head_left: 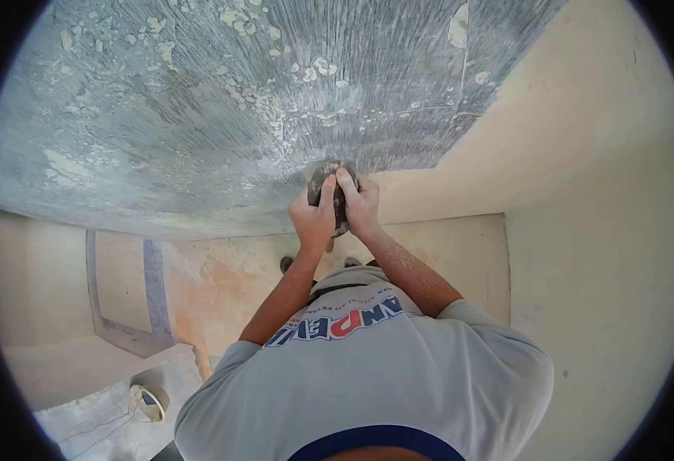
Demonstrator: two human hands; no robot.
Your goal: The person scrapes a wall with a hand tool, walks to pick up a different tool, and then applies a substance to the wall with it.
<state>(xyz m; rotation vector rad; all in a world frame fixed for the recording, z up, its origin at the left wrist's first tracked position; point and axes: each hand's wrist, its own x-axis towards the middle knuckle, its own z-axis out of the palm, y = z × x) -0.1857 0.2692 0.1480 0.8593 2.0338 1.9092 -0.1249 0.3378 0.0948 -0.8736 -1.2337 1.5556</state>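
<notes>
Hands met on one thing here: the left hand (314,219) and the right hand (362,203) were both closed around a dark rounded block (340,217), fingers curled over its upper end, and they held it flat against the grey scraped wall (198,115). The block sat at the lower edge of that rough patch, just where the grey gave way to the smooth cream wall (582,154) on the right. Both arms were stretched out from the grey T-shirt (367,369), and pale dust freckled the right forearm. By the look of it the block was stiff and compact, with some weight to it, since it filled both palms without bending. Its surface looked coarse rather than slick, so slipping seemed a small worry, though dust on the skin could have loosened the hold. The sensible place to take it seemed to be where the hands already were, around the sides and back, with the face left free against the wall. What it was made of could not be told. Far below lay the blotchy floor (221,284), shoe tips (285,263) and a small round container (149,401)
</notes>
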